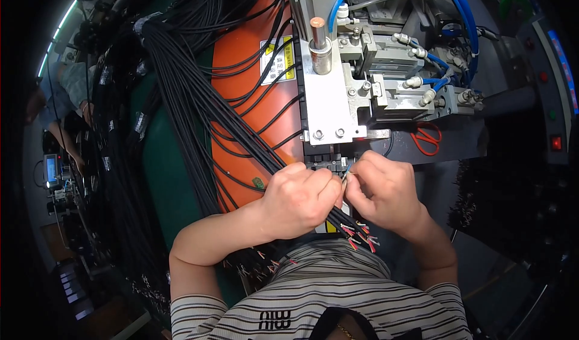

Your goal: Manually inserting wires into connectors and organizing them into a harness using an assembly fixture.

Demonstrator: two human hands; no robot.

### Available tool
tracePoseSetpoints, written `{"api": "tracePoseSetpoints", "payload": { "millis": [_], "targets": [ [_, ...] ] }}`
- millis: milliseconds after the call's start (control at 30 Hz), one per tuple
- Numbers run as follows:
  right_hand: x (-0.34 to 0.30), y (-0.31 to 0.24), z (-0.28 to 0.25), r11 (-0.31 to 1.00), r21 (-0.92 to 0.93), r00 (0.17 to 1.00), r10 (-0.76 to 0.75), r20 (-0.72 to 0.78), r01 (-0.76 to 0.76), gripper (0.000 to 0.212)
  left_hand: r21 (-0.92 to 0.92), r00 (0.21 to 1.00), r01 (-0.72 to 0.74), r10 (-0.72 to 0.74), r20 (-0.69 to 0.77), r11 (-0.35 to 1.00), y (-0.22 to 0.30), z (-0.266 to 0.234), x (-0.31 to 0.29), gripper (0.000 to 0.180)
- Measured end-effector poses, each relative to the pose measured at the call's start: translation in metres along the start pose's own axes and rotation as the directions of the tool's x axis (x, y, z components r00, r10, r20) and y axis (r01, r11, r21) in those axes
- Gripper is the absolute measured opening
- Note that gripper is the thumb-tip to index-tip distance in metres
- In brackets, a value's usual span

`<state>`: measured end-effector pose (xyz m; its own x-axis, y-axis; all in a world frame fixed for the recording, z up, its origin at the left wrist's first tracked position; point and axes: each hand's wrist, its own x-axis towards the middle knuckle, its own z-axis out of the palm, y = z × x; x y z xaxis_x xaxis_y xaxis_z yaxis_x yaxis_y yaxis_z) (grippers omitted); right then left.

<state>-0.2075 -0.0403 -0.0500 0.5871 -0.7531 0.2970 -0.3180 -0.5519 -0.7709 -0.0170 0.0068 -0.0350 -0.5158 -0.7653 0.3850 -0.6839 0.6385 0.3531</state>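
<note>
My left hand [301,196] is closed in front of the machine, with a bundle of black cables [232,123] running under it. The cable ends [360,234] come out below that hand, stripped to red and white wires with bare tips. My right hand [385,190] pinches beside the left fingertips, where a thin wire [347,172] shows between the two hands. Most of that wire is hidden by fingers. Just beyond the fingertips sits the small clamp block [325,164] of the machine, under a white metal plate [329,105].
Pneumatic cylinders [395,66] with blue hoses [473,20] stand at the far right. Red-handled scissors [427,139] lie on the grey surface. Black cables cross an orange panel [256,108] bearing a warning label [277,61]. Another person's arm [66,141] shows at left.
</note>
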Motion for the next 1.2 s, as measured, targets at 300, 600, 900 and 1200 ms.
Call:
{"api": "tracePoseSetpoints", "payload": {
  "millis": [300, 600, 900, 1200],
  "targets": [
    [0.002, 0.004, 0.007, 0.976, -0.214, 0.999, 0.018, -0.04, -0.026, 0.006, -0.021, 0.98, 0.166, -0.162, 0.113, 0.986, -0.005, -0.005, -0.007, 0.05],
    [0.0, 0.001, 0.014, 0.957, -0.289, 0.994, -0.042, -0.102, 0.011, 0.009, 0.022, 0.993, 0.008, -0.011, 0.117, 1.0, -0.007, -0.008, 0.0, 0.045],
    [0.004, 0.007, 0.001, 0.94, -0.34, 0.999, 0.007, 0.046, 0.01, 0.009, 0.176, 0.976, -0.038, -0.001, 0.216, 0.984, 0.002, -0.008, 0.01, 0.045],
    [0.004, 0.015, 0.007, 0.99, -0.089, 0.993, 0.107, -0.04, -0.11, 0.005, 0.114, 0.98, 0.061, -0.082, 0.182, 0.992, -0.005, -0.009, 0.003, 0.045]
  ]
}}
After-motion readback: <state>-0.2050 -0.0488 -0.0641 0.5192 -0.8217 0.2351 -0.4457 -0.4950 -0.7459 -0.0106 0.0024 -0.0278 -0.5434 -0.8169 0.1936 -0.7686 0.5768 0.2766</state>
